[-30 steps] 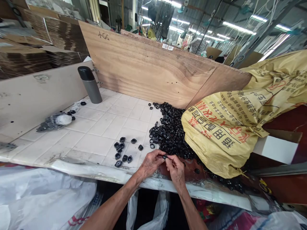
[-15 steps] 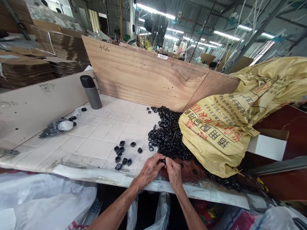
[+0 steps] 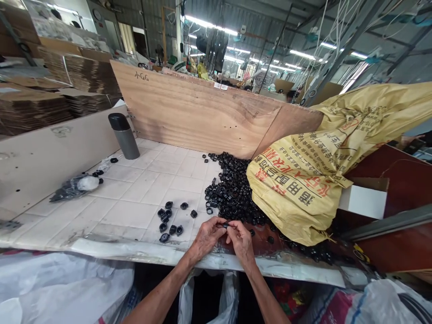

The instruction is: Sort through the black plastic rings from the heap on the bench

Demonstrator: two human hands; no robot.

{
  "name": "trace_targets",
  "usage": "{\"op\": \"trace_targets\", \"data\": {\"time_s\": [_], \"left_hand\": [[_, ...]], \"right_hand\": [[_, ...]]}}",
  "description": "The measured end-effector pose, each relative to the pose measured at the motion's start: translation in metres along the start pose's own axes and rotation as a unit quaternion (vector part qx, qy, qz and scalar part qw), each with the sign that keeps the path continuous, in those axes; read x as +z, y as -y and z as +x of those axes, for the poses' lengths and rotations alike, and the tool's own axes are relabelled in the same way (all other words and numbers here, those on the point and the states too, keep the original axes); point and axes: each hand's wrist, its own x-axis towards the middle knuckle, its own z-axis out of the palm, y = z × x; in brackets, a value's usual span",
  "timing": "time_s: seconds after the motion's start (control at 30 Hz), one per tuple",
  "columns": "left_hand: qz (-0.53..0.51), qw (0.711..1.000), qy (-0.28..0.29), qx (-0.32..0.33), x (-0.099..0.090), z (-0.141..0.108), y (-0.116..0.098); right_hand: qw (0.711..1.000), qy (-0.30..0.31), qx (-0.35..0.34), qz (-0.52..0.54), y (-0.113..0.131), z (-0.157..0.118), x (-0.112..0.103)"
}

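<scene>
Near the table's front edge, my left hand and my right hand meet, both closed by fingertip and thumb on one small black part. Fingers cover much of that part. Just beyond my hands lies a large pile of black parts. To the left of my left hand, several loose black parts are grouped on the white table top. A yellow printed sack leans over the right side of the pile.
A dark grey bottle stands at the back left. Nearer the left board is a clear bag of dark parts. A wooden board closes the back. At the right are a white box and a grey metal bar.
The view has shifted slightly. My fingers have changed position around the black part, which now shows more between them; my right fingers are more spread over it.
</scene>
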Motion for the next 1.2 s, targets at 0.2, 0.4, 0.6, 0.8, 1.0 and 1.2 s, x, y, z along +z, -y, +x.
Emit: {"op": "trace_targets", "data": {"time_s": [0.2,0.4,0.6,0.8,1.0,1.2], "left_hand": [[0.29,0.937,0.046,0.187,-0.01,-0.017,-0.013],[0.494,0.851,-0.033,0.177,-0.046,-0.04,-0.017],[0.192,0.979,-0.053,-0.034,-0.039,-0.035,-0.02],[0.039,0.997,-0.009,-0.061,-0.02,-0.031,-0.017],[0.038,0.998,0.004,-0.056,-0.025,-0.031,-0.014],[0.267,0.946,-0.056,0.174,-0.022,-0.037,0.007]], "right_hand": [[0.993,0.0,-0.05,-0.103,-0.002,0.001,0.003],[0.955,-0.229,-0.096,-0.159,-0.003,-0.01,-0.002],[0.984,0.034,-0.158,-0.077,0.014,-0.008,-0.001],[0.984,0.067,-0.149,-0.066,0.009,-0.008,0.003],[0.987,0.107,-0.099,-0.072,0.006,-0.005,0.003],[0.991,0.128,0.041,-0.001,0.005,-0.004,0.015]]}}
